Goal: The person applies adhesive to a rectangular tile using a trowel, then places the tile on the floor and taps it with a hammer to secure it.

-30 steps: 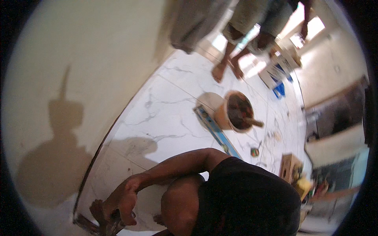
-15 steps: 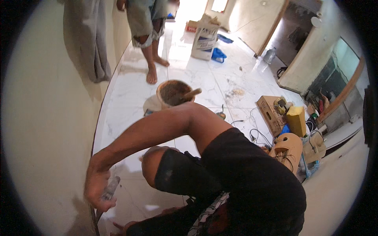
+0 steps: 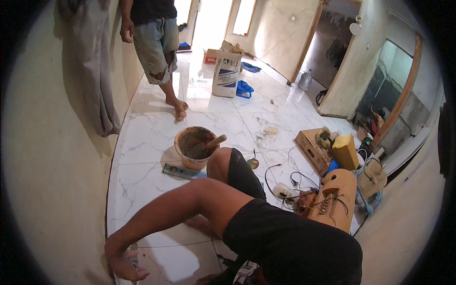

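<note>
My right hand (image 3: 124,266) is low at the left, at the foot of the cream wall. Its fingers curl round a tool with a grey, smeared handle (image 3: 134,259); the rest of that tool is hidden, so its kind does not show. The right arm reaches across from a black sleeve with the elbow bent. My left hand is out of the picture. Ahead of my bent knee stands a bucket (image 3: 182,159) of dark, wet-looking mix, a wooden-handled tool (image 3: 216,141) resting in it. Beside the bucket's base lies a blue spirit level (image 3: 183,171).
Another person (image 3: 154,52) stands barefoot by the wall, near a hanging grey cloth (image 3: 95,71). A large paper sack (image 3: 225,76) is farther back. At right are a cardboard box (image 3: 311,153), a yellow block (image 3: 345,152), an orange case (image 3: 335,199) and loose cables (image 3: 294,176) on white tiles.
The view has tilted up, showing more of the standing person and the spirit level. My right hand stays low by the wall, with the tool's handle now mostly hidden.
</note>
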Motion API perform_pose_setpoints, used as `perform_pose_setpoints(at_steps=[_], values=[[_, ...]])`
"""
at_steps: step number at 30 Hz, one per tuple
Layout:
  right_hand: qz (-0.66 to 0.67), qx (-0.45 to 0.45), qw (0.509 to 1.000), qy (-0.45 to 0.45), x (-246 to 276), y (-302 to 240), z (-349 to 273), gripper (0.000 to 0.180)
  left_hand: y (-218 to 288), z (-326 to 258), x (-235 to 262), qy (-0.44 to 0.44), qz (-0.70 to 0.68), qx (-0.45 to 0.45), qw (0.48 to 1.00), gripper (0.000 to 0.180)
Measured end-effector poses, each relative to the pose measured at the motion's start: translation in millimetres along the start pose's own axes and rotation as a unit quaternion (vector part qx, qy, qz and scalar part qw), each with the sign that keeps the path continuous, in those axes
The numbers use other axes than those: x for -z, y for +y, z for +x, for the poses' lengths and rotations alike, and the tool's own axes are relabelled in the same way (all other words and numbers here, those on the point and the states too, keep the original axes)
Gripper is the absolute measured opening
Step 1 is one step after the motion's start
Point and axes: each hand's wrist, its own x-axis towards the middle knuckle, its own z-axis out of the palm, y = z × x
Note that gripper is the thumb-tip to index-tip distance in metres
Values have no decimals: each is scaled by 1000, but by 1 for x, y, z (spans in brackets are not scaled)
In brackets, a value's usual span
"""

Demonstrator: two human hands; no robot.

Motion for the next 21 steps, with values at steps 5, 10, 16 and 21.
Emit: perform_pose_setpoints(at_steps=[5, 10, 16, 21], values=[[87, -124, 976, 160, -64, -8, -6, 36, 19, 12, -2, -6, -6, -28, 1000, 100], [8, -165, 918, 361, -136, -45, -47, 32, 25, 19, -2, -5, -3, -9, 1000, 106], [51, -122, 919, 372, -165, -31, -58, 27, 19, 25, 3, -4, 3, 11, 1000, 114], [32, -124, 919, 372, -172, -33, -55, 28, 8, 28, 5, -6, 8, 20, 1000, 121]])
